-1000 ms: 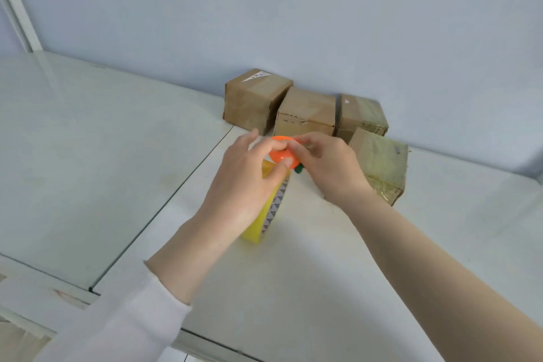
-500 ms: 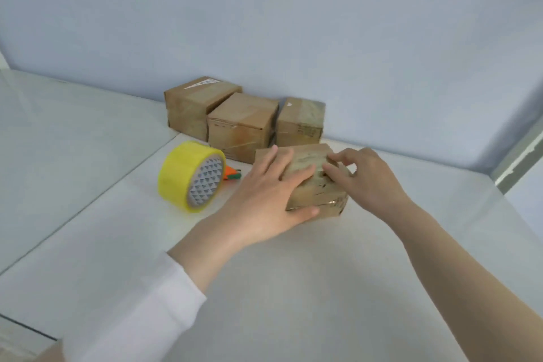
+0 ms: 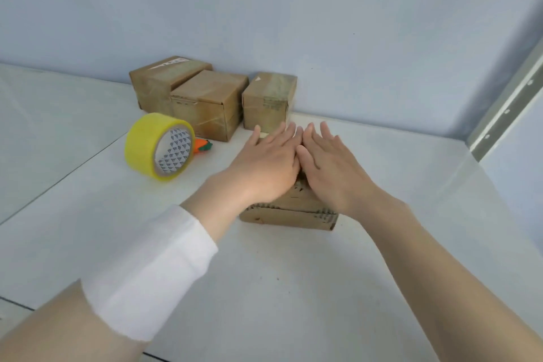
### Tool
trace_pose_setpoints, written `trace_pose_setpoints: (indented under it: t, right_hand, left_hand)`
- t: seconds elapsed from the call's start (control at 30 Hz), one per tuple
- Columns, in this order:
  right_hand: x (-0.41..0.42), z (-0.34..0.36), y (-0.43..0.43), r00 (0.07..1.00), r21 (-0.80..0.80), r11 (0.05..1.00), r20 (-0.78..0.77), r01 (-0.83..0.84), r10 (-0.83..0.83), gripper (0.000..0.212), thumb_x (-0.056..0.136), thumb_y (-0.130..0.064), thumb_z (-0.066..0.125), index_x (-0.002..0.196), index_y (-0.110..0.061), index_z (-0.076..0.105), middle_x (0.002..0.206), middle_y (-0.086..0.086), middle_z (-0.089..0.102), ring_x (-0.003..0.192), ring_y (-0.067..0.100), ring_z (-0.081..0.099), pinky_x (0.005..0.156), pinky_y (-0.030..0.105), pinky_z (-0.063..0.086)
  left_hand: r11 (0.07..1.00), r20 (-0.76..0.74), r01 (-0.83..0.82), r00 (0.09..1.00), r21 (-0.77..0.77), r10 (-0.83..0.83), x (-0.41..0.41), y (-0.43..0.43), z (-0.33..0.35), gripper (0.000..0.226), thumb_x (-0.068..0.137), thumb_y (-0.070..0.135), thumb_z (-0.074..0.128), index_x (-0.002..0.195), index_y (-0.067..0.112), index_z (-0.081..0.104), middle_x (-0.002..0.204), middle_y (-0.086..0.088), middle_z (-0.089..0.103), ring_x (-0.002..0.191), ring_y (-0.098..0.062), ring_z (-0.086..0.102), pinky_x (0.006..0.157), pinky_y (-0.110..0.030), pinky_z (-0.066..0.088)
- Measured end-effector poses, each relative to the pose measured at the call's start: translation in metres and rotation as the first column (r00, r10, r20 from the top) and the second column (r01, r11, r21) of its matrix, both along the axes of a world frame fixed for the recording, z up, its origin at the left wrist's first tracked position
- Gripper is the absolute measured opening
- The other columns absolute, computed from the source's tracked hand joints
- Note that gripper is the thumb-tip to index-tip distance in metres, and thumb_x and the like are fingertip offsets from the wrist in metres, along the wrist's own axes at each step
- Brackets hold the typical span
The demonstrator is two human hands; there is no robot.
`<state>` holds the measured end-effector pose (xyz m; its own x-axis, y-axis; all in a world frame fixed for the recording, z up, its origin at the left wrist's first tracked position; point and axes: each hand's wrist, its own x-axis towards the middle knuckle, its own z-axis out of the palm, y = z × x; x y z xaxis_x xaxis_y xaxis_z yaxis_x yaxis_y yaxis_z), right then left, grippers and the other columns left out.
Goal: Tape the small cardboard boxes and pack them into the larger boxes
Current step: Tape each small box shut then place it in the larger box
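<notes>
Fingers of both hands lie straight and slightly apart. The left hand and right hand press flat, side by side, on the small cardboard box on the white table. The box looks light and stiff-walled, and is probably best gripped by opposite side walls.

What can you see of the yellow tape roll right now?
The yellow tape roll stands on its edge on the white table, in front of the brown boxes. Glossy yellow tape, wound thick; its core, lined with grey triangles, opens toward the right. A small orange-and-green object lies just behind it; contact cannot be told. Nothing else touches it.
</notes>
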<state>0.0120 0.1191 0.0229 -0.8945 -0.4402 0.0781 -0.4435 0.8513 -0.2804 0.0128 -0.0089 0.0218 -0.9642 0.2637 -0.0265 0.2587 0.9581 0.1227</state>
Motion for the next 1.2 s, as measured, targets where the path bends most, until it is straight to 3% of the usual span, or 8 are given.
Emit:
trace_pose_setpoints:
  t: [0.13, 0.43, 0.77, 0.83, 0.9, 0.97, 1.1, 1.2]
  right_hand:
    - [-0.009, 0.011, 0.005, 0.996, 0.055, 0.998, 0.090, -0.014, 0.009, 0.057, 0.102, -0.037, 0.010, 0.150, -0.009, 0.001, 0.159, 0.006, -0.001, 0.146, 0.018, -0.008, 0.116, 0.031, -0.002]
    - [-0.009, 0.012, 0.004, 0.996, 0.087, 0.994, 0.054, 0.061, -0.066, 0.053, 0.102, -0.026, 0.013, 0.149, -0.003, 0.004, 0.159, 0.007, 0.003, 0.146, 0.020, -0.008, 0.118, 0.033, 0.003]
    - [-0.014, 0.002, 0.004, 0.983, -0.176, 0.980, 0.169, 0.097, -0.067, 0.052, 0.103, -0.025, 0.018, 0.150, -0.007, 0.004, 0.159, 0.003, 0.002, 0.145, 0.015, -0.011, 0.109, 0.017, -0.004]
    - [-0.012, 0.005, 0.015, 0.952, -0.487, 0.848, 0.301, 0.209, -0.062, 0.056, 0.102, -0.035, 0.028, 0.151, -0.015, 0.010, 0.158, -0.006, 0.002, 0.145, 0.010, -0.005, 0.104, 0.011, 0.001]
    - [-0.005, -0.002, 0.024, 0.891, -0.767, 0.482, 0.448, 0.423, -0.069, 0.057, 0.098, -0.046, 0.037, 0.148, -0.023, 0.024, 0.155, -0.012, 0.017, 0.143, 0.008, 0.017, 0.111, 0.019, 0.012]
    - [0.005, -0.022, 0.022, 0.842, -0.799, 0.289, 0.538, 0.527, -0.048, 0.052, 0.095, -0.052, 0.040, 0.139, -0.025, 0.044, 0.144, -0.008, 0.045, 0.130, 0.013, 0.045, 0.106, 0.026, 0.034]
    - [0.013, -0.034, 0.012, 0.780, -0.784, 0.173, 0.617, 0.596, 0.105, 0.051, 0.093, -0.058, 0.034, 0.088, -0.030, 0.076, 0.100, -0.001, 0.074, 0.090, 0.012, 0.070, 0.075, 0.033, 0.053]
    - [0.011, -0.030, 0.017, 0.803, -0.817, 0.073, 0.576, 0.572, 0.151, 0.069, 0.096, -0.058, 0.021, 0.123, -0.006, 0.056, 0.130, 0.020, 0.053, 0.120, 0.027, 0.054, 0.094, 0.033, 0.044]
  left_hand:
    - [0.999, 0.149, 0.037, 0.988, -0.002, -0.036, -0.015, -0.014, 0.022, 0.053, 0.102, 0.031, 0.014, 0.150, 0.019, -0.005, 0.158, -0.002, -0.009, 0.145, -0.013, -0.010, 0.116, -0.042, -0.009]
    - [0.998, 0.086, 0.038, 0.996, -0.055, -0.034, -0.018, -0.015, 0.024, 0.054, 0.101, 0.039, 0.011, 0.150, 0.019, -0.001, 0.158, -0.007, -0.004, 0.145, -0.023, -0.012, 0.116, -0.044, -0.008]
    - [0.980, -0.019, 0.118, 0.993, 0.158, -0.116, -0.021, -0.015, 0.006, 0.050, 0.102, 0.030, 0.018, 0.150, 0.018, 0.008, 0.159, -0.002, 0.001, 0.145, -0.015, -0.006, 0.115, -0.032, -0.008]
    - [0.830, -0.023, 0.033, 0.999, 0.556, -0.023, -0.019, -0.028, 0.005, 0.051, 0.102, 0.033, 0.028, 0.149, 0.023, 0.014, 0.158, 0.000, 0.003, 0.144, -0.012, -0.005, 0.112, -0.028, -0.006]
    - [0.339, 0.105, -0.129, 0.991, 0.932, 0.087, -0.010, -0.040, -0.005, 0.053, 0.099, 0.039, 0.035, 0.148, 0.029, 0.018, 0.157, 0.007, 0.014, 0.143, -0.009, 0.010, 0.114, -0.028, 0.004]
    - [-0.072, 0.308, -0.306, 0.951, 0.949, 0.022, 0.003, -0.038, -0.022, 0.057, 0.094, 0.049, 0.040, 0.147, 0.032, 0.025, 0.153, 0.006, 0.029, 0.140, -0.015, 0.028, 0.116, -0.040, 0.018]
    - [-0.180, 0.462, -0.461, 0.886, 0.869, -0.040, 0.012, -0.031, -0.029, 0.051, 0.088, 0.061, 0.040, 0.126, 0.031, 0.056, 0.123, 0.002, 0.063, 0.112, -0.016, 0.061, 0.093, -0.038, 0.049]
    - [-0.211, 0.414, -0.415, 0.909, 0.885, -0.050, 0.012, -0.036, -0.025, 0.049, 0.091, 0.061, 0.033, 0.107, 0.031, 0.068, 0.106, 0.003, 0.071, 0.101, -0.014, 0.067, 0.075, -0.029, 0.055]
